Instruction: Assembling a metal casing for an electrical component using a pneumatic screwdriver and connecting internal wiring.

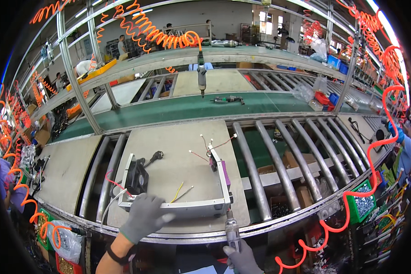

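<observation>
A grey metal chassis frame [182, 210] lies on a pale board [173, 137] in front of me. My left hand [146, 217], in a grey glove, is closed over the frame's near panel by its left corner. In my right hand [244, 260], also gloved, is a pneumatic screwdriver [232, 230]. Its tip meets the frame's near right corner. Inside the frame's left side stands a black fan [137, 177], with a black power plug [157, 155] beyond it. Yellow and dark wires [178, 192] rise behind the near panel. A purple part [226, 173] sits along the right side.
Metal rollers [283, 169] flank the board. Another screwdriver [201, 75] hangs from an orange coiled hose [169, 40], and one more tool [227, 99] rests on the green belt [169, 106]. Red hose [373, 169] loops at right near a green screw bin [361, 202].
</observation>
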Tool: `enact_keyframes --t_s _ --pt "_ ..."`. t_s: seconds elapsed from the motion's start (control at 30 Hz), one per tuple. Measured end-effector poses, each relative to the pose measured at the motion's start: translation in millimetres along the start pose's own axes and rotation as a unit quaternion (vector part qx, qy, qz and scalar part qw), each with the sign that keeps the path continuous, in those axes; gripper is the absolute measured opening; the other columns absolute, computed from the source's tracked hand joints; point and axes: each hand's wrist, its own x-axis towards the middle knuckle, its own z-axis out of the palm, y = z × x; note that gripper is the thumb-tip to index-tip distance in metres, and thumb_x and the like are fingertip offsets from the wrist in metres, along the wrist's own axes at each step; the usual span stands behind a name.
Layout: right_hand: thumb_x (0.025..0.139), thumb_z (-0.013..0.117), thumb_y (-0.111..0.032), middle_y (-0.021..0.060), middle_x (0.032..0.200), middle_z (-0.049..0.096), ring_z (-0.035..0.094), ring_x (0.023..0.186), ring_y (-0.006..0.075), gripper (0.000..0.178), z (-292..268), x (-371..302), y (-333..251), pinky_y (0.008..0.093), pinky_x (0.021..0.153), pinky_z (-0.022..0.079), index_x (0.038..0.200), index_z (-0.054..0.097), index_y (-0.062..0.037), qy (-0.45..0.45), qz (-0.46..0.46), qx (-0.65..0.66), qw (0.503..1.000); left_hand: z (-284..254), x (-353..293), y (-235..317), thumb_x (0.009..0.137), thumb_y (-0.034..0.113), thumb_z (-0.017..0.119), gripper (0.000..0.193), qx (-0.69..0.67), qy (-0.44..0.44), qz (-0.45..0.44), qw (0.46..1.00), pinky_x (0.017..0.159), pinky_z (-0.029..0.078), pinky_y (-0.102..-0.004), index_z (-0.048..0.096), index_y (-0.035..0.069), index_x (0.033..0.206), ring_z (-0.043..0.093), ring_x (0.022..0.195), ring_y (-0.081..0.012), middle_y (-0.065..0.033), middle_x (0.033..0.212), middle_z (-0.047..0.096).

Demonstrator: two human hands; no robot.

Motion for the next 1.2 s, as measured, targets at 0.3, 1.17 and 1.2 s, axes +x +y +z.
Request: enact_keyframes --t_s 0.3,1.17,1.2 --pt "0.097 0.063 -0.029 0.0014 0.066 0.053 0.053 0.046 0.0112 0.027 18.3 17.5 -16.3 0.0271 0.04 0.043 0.11 0.052 -0.0078 -0.006 0.025 -0.052 0.998 23.4 -21.4 -19.5 0.089 0.048 0.065 0.039 0.054 0.058 -0.067 0.995 0.069 0.044 -0.0465 0.063 0.009 0.086 0.059 0.07 -0.031 -0.0096 0.072 0.057" --pt "0.096 0.059 -0.028 -0.0021 0.058 0.043 0.04 0.042 0.0089 0.016 17.0 -5.6 -13.4 0.0223 0.035 0.029 0.103 0.054 -0.0139 0.09 0.07 -0.091 0.989 -75.2 -396.8 20.7 0.093 0.017 0.065 0.016 -0.016 0.248 -0.715 0.653 0.07 0.052 -0.0364 0.067 0.001 0.095 0.067 0.073 -0.021 -0.0131 0.08 0.069" --pt "0.095 0.061 -0.025 -0.0016 0.062 0.046 0.041 0.043 0.0087 0.022 11.2 -1.9 -2.9 0.022 0.036 0.03 0.113 0.056 -0.0144 0.099 0.091 -0.079 0.988 -68.3 -393.5 30.4 0.094 0.016 0.063 0.017 -0.053 0.209 -0.718 0.662 0.066 0.051 -0.0335 0.067 0.001 0.097 0.065 0.07 -0.0172 -0.0111 0.08 0.069"
